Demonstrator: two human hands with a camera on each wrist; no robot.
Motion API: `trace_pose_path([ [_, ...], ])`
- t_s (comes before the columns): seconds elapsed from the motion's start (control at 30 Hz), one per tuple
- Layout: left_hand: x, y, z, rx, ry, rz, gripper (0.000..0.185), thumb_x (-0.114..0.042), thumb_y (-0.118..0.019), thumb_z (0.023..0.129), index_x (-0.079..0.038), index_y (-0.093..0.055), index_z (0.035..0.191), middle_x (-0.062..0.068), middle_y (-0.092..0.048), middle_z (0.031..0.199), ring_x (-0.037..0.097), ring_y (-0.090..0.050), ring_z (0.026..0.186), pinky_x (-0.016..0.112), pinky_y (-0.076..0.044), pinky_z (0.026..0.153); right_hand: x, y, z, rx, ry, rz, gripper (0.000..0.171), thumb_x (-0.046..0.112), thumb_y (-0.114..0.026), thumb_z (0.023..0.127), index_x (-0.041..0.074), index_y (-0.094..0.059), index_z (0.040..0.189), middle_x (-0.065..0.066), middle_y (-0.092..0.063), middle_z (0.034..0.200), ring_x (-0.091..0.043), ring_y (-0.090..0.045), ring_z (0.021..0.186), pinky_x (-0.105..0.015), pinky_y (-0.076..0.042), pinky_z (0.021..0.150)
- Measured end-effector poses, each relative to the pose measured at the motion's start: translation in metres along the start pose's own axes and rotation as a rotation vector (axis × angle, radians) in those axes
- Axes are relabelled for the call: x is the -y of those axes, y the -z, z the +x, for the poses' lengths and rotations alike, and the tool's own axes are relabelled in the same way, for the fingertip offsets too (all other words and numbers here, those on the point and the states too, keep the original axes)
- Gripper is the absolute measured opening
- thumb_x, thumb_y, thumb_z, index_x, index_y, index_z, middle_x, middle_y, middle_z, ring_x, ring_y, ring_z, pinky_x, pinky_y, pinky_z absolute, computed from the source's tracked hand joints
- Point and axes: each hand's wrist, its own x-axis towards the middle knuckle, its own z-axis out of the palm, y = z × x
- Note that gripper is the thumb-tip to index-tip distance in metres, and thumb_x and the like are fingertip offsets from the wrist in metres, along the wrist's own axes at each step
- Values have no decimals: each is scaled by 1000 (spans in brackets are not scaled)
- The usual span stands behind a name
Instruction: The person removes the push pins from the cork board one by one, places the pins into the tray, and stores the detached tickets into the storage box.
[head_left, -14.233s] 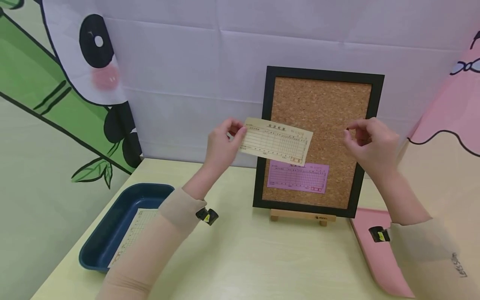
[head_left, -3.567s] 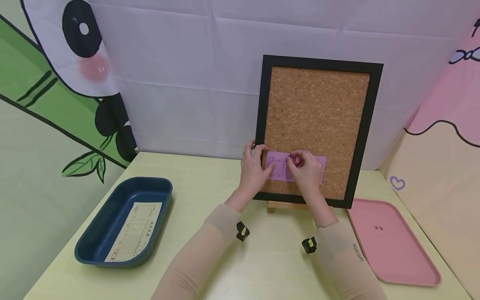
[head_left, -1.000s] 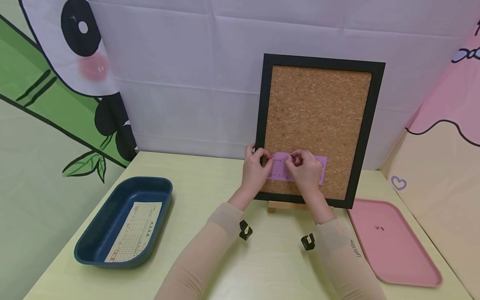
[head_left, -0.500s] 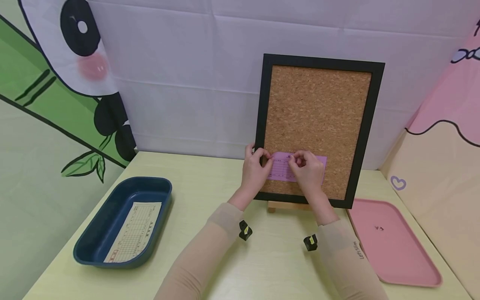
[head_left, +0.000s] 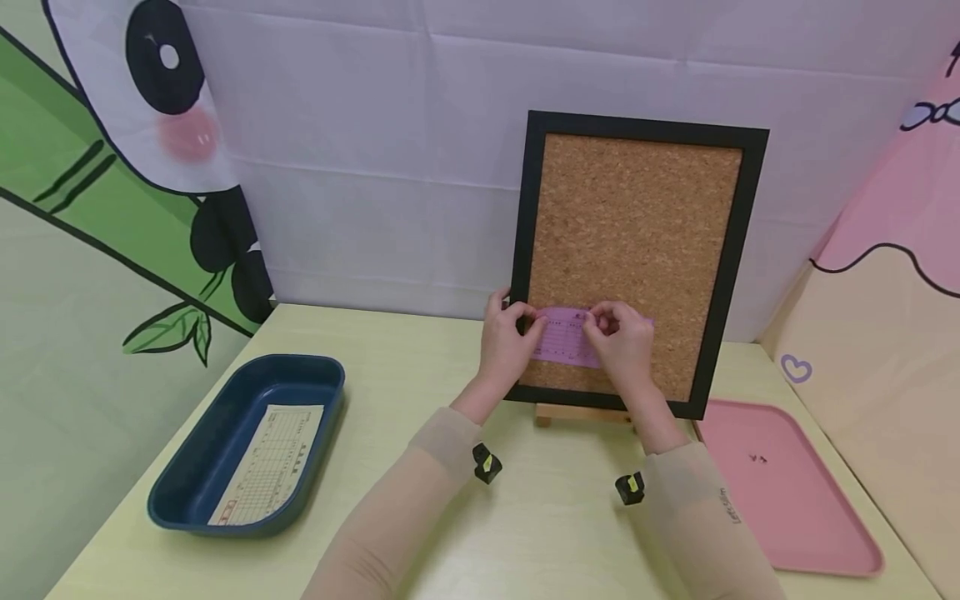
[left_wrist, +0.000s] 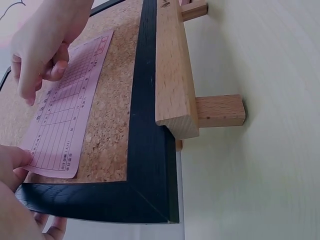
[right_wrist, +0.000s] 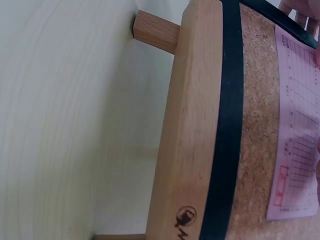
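A pink printed receipt slip lies low on a black-framed cork board. At the slip's upper left corner, my left hand pinches it between thumb and forefinger; its other fingers reach behind the frame's left edge, as the left wrist view shows. My right hand covers the slip's right half, thumb and forefinger pressed together at its top edge. They appear to pinch a small pushpin, hidden by the fingertips now. Part of the slip also shows in the right wrist view.
The board leans on a wooden stand. To the left, a deep blue tray holds a cream receipt slip. On the right lies a pink tray with tiny dark pins on it. A printed cloth backs the table.
The cream slip has left my left hand since the oldest frame; both hands came to the pink slip. In the last half second my right hand shifted slightly right, and the slip slightly left and down.
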Motion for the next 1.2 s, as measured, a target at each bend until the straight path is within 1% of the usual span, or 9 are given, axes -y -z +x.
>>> trace_pose_path([
  [0.13,-2,6,0,-9,5,-18,13,-21,-68,88,-8,-67,84,13,-42,137,27,-48,115,38,-46,95,3,8,2,6,10,6,5,0,-70,77,0,-65,78,-9,-60,65,-16,-54,55,-6,-34,55],
  [0.33,-3,19,1,-25,-7,-44,13,-19,-69,87,-8,-65,82,14,-47,130,26,-52,107,39,-47,90,11,23,8,31,21,41,5,2,-69,78,-1,-65,79,-9,-59,66,-13,-52,56,-5,-35,55],
  [0.47,-4,27,2,-16,-3,-36,13,-20,-68,88,-8,-66,84,11,-51,119,26,-55,100,37,-49,84,17,34,11,69,19,60,6,1,-70,78,-2,-65,81,-9,-59,68,-12,-50,57,-6,-36,54],
  [0.63,-6,37,2,2,-6,-27,13,-21,-67,89,-7,-66,88,8,-57,103,25,-58,92,34,-50,77,26,49,16,114,2,41,5,1,-69,80,0,-65,82,-6,-58,69,-10,-48,58,-7,-36,53],
  [0.83,-10,54,2,16,-40,-37,11,-17,-65,90,-6,-67,91,5,-65,88,20,-58,84,33,-49,74,34,70,23,109,31,43,6,-3,-69,78,0,-64,79,-6,-55,66,-9,-45,58,-7,-35,54],
  [1.0,-15,66,2,29,-45,-4,12,-18,-66,89,-7,-67,92,4,-66,86,18,-57,83,30,-46,73,34,85,27,100,46,37,7,-6,-69,77,-1,-65,79,-7,-55,65,-5,-44,58,-6,-35,55],
  [1.2,-21,80,1,61,-45,17,13,-20,-65,90,-8,-67,93,3,-65,86,16,-56,82,27,-45,71,38,105,35,113,49,34,8,-7,-69,77,-1,-65,79,-5,-55,65,1,-42,58,-5,-36,55],
])
